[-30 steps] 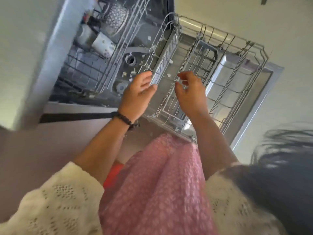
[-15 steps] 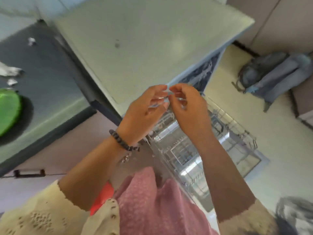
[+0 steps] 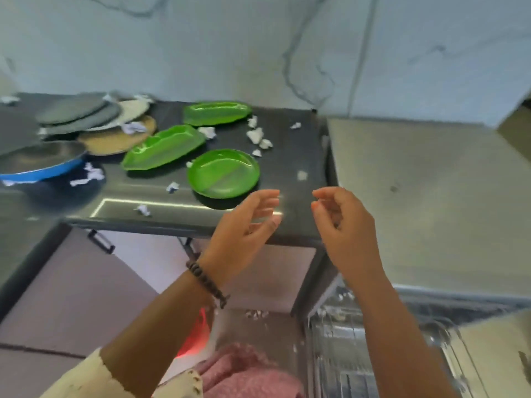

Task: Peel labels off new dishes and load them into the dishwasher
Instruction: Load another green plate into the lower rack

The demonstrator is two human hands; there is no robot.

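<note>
Left hand [image 3: 247, 225] raised over the near edge of the dark countertop [image 3: 290, 156], fingers straight and loosely spread, palm turned inward, holding nothing. Beaded bracelet [image 3: 207, 282] on that wrist. Right hand [image 3: 343, 225] level with it and a little apart, fingers loosely curled toward the thumb; whether anything small is pinched there cannot be told through the blur.

Just beyond the left fingertips, a round green divided plate [image 3: 224, 173] lying flat on the countertop. Farther back and to the left, two leaf-shaped green dishes: one [image 3: 163, 147] beside the round plate, the other [image 3: 217, 112] nearer the wall. Scattered around and between them, crumpled white label scraps [image 3: 255, 135], more of them toward the countertop's front edge. At the far left, a stack of flat round plates [image 3: 94, 122] in grey, cream and tan, overlapping one another, and nearer the front a blue-rimmed pan [image 3: 40, 165], partly cut off by the picture's edge.

To the right of the countertop, a pale flat appliance top [image 3: 431, 196], touching or nearly touching the countertop's side. Below the right forearm, the wire dishwasher rack [image 3: 344, 354], pulled out, blurred, contents unclear. Below the countertop, a cabinet front with a dark handle [image 3: 100, 242]. At the bottom, a cream knitted sleeve [image 3: 86, 380] and pink fabric [image 3: 247, 372].
</note>
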